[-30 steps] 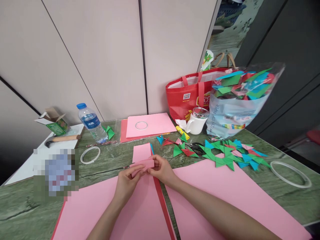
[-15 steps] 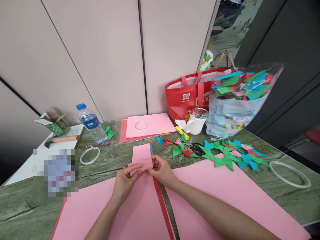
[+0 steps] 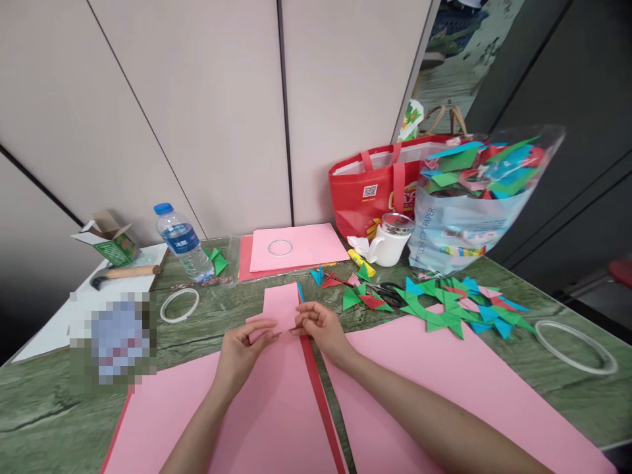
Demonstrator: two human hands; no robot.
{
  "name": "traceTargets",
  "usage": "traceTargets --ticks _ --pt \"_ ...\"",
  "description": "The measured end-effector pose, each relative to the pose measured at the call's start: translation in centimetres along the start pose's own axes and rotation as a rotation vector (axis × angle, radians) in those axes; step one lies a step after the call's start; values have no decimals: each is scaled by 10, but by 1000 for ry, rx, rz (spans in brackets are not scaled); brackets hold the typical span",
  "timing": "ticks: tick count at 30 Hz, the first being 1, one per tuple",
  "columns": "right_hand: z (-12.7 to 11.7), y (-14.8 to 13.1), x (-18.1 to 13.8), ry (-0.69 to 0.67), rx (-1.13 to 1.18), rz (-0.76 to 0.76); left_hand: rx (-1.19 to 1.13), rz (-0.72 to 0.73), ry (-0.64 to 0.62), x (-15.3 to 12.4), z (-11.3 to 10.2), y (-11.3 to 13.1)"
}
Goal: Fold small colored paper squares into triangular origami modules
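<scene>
My left hand [image 3: 239, 355] pinches the left edge of a small piece of pink paper [image 3: 283, 323]. At its right side my right hand [image 3: 322, 334] grips the same paper between thumb and fingers. Pink on pink, the outline of the piece is hard to make out. Just beyond it lies a stack of narrow pink paper strips [image 3: 279, 298], with a blue edge showing at its right. Large pink sheets [image 3: 266, 408] spread beneath my hands and forearms, a red sheet edge showing along one side.
Folded paper pieces [image 3: 444, 306] in several colours lie right, near black-handled scissors [image 3: 390, 288] and a glue stick [image 3: 360, 261]. Behind stand a white mug [image 3: 391, 243], a red bag [image 3: 353, 197] and a clear bag [image 3: 449, 224]. Left are a water bottle [image 3: 185, 247], tape roll [image 3: 180, 306] and hammer [image 3: 128, 271].
My hands have drawn slightly apart, the left one moving a little left. The pink paper between them, held up with a visible fold earlier, now looks flatter.
</scene>
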State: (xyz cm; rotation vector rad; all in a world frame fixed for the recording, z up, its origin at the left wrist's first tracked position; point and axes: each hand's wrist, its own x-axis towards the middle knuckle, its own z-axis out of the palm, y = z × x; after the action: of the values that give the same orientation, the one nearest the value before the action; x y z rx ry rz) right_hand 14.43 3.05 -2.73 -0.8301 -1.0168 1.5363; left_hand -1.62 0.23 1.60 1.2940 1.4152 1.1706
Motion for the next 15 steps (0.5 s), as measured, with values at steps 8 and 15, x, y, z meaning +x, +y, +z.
traceTargets --ticks 8,15 --pt "0 -4 -2 -41 -134 -7 196 205 -181 -1 1 -4" --pt "3 -9 -5 -60 -222 -21 146 257 -217 -1 -1 -4"
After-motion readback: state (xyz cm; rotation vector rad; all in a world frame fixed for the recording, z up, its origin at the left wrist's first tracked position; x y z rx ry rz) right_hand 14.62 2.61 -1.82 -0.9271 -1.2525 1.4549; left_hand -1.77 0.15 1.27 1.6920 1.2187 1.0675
